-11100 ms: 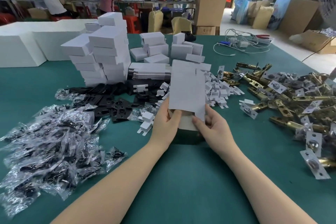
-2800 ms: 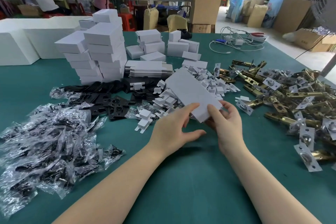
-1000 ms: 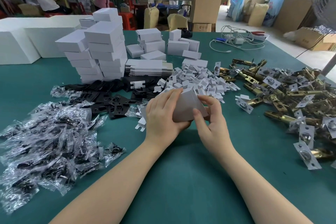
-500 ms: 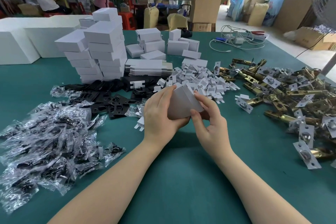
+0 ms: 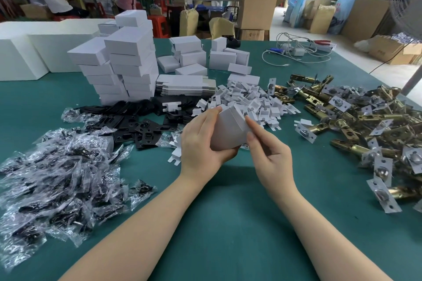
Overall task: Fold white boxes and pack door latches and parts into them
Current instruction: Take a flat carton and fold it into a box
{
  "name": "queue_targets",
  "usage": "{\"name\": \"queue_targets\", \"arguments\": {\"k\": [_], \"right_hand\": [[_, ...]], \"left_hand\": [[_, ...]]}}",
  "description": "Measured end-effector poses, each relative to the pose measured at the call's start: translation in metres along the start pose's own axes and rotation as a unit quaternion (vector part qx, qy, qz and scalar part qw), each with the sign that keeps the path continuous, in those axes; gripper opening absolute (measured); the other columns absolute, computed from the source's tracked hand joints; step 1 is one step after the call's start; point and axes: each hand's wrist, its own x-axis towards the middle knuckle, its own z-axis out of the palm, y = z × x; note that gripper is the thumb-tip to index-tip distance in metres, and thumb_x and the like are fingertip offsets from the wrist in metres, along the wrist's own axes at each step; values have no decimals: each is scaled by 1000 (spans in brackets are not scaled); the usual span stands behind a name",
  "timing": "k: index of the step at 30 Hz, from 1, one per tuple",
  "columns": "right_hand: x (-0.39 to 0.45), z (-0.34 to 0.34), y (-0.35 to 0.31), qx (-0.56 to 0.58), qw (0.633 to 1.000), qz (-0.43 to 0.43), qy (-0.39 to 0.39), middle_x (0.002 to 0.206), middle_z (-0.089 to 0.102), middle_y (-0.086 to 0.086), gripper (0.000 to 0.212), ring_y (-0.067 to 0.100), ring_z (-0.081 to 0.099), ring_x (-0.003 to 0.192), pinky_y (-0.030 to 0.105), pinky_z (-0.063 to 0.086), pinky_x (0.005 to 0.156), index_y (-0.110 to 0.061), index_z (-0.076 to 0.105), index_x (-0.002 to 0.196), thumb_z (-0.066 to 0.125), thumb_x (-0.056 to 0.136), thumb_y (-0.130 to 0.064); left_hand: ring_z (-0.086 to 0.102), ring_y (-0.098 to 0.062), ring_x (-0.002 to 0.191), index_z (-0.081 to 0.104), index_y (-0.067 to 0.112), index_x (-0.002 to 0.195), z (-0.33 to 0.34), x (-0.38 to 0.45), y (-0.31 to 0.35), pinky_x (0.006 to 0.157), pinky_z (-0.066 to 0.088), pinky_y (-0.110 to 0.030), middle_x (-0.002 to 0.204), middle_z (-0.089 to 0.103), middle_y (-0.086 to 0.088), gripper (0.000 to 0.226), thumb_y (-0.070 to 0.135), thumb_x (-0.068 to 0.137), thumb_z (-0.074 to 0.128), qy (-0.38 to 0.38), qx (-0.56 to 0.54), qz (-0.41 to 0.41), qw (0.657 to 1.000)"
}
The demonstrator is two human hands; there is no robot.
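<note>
A white cardboard box (image 5: 230,130) is held above the green table (image 5: 228,223), one end pointing toward me. My left hand (image 5: 201,141) grips it from the left, fingers curled over its top and thumb underneath. My right hand (image 5: 267,150) touches its right edge with thumb and forefinger. Brass door latches (image 5: 365,125) with silver faceplates lie heaped to the right. Small white card inserts (image 5: 251,100) are piled behind the box. Black metal plates (image 5: 137,125) and bagged parts (image 5: 59,173) lie to the left.
Folded white boxes (image 5: 123,61) are stacked at the back left, with a pile of flat box blanks (image 5: 185,84) beside them. Cables (image 5: 294,52) lie at the far right of the table. People work at a bench in the background.
The flat blank has been folded into a box shape. In the last second the box turned slightly in my left hand, and my right fingers shifted along its right edge.
</note>
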Motion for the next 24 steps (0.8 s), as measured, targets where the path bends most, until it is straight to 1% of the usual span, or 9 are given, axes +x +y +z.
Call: {"name": "queue_targets", "arguments": {"k": [4, 10, 13, 16, 20, 24], "right_hand": [[1, -1, -1, 23, 999, 21, -1, 114, 68, -26, 36, -1, 63, 112, 14, 48, 90, -38, 65, 115, 59, 96, -9], [1, 0, -3, 41, 999, 33, 6, 116, 69, -18, 33, 2, 64, 110, 19, 50, 93, -35, 66, 115, 59, 96, -10], [2, 0, -3, 42, 999, 28, 7, 116, 69, -18, 32, -1, 64, 107, 17, 50, 90, -34, 67, 116, 59, 96, -11], [1, -1, -2, 35, 999, 18, 12, 117, 69, -18, 32, 2, 64, 111, 16, 49, 90, -38, 67, 115, 60, 95, -14], [-2, 2, 0, 5, 999, -2, 33, 117, 67, -25, 40, 1, 62, 115, 16, 47, 96, -46, 66, 114, 61, 95, -11], [-2, 2, 3, 0, 1000, 5, 28, 113, 68, -27, 42, -1, 62, 114, 14, 46, 95, -44, 67, 111, 63, 94, -6]], "left_hand": [[59, -25, 113, 54, 13, 132, 1, 0, 0, 92, 48, -51, 126, 61, -3, 93, 26, 49, 94, 5, -4, 9, 1000], [57, -20, 113, 48, 19, 132, 2, 0, -1, 92, 49, -49, 125, 61, -1, 96, 26, 48, 93, 15, -8, 28, 999], [57, -17, 111, 47, 21, 131, 1, 1, -1, 92, 49, -46, 124, 61, 0, 95, 27, 48, 92, 21, -11, 36, 999], [58, -19, 109, 49, 18, 130, 2, 1, 0, 91, 50, -45, 122, 63, -2, 95, 28, 47, 93, 28, 0, 44, 999], [61, -28, 109, 58, 8, 128, 3, 0, 1, 89, 50, -51, 121, 64, -7, 92, 25, 45, 93, 33, 17, 44, 998], [62, -29, 107, 61, 7, 126, 1, -1, 0, 88, 49, -53, 120, 65, -7, 88, 25, 47, 93, 35, 27, 46, 998]]}}
